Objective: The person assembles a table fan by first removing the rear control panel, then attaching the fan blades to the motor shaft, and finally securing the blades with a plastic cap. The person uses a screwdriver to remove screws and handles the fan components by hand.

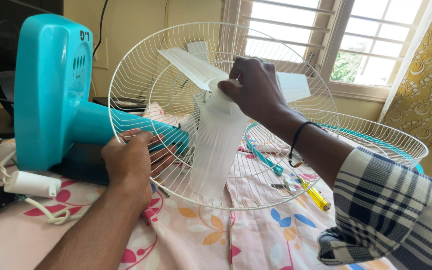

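The fan blade (216, 135) sits inside the white rear guard (141, 60), its hub facing the person. Right hand (258, 90) is clenched around that hub, squarely on the motor's axis. Left hand (133, 157) grips the guard's lower rim beside the teal motor housing (51, 90), further from the hub.

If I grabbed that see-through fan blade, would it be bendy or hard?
Probably a bit bendy: the blade looks like thin, translucent plastic. It is likely light, since the right hand grips its hub with fingers alone. It might crack if forced, being so thin. The left hand steadies the wire guard behind it.
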